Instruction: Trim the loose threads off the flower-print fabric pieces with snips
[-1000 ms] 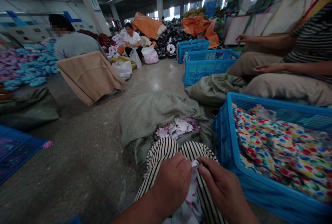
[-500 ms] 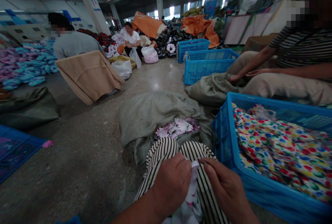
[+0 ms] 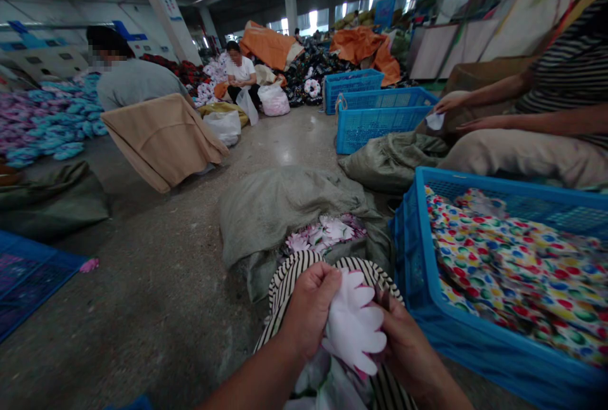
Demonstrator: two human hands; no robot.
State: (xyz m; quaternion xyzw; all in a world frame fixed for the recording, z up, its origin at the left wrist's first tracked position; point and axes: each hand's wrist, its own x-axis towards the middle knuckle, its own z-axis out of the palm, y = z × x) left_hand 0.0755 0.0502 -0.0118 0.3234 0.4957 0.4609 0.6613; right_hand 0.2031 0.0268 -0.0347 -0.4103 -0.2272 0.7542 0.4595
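My left hand [image 3: 308,308] and my right hand [image 3: 403,346] are both closed on a white flower-shaped fabric piece [image 3: 354,327], held up over my striped-trousered knees [image 3: 289,274]. More pale floral fabric lies in my lap [image 3: 327,384] beneath it. Just past my knees a grey-green sack [image 3: 280,207] lies open, with several pink and white flower pieces [image 3: 327,232] showing at its mouth.
A blue crate [image 3: 418,258] full of polka-dot fabric stands at my right. Behind it a seated person in a striped top holds a small white piece [image 3: 434,120]. Two blue crates [image 3: 375,121] stand farther back, another [image 3: 28,270] at left. Other workers sit among fabric piles.
The fabric piece, bunched between my hands before, is now spread out into a flower shape and lifted. The person at right has raised a hand holding a small white piece.
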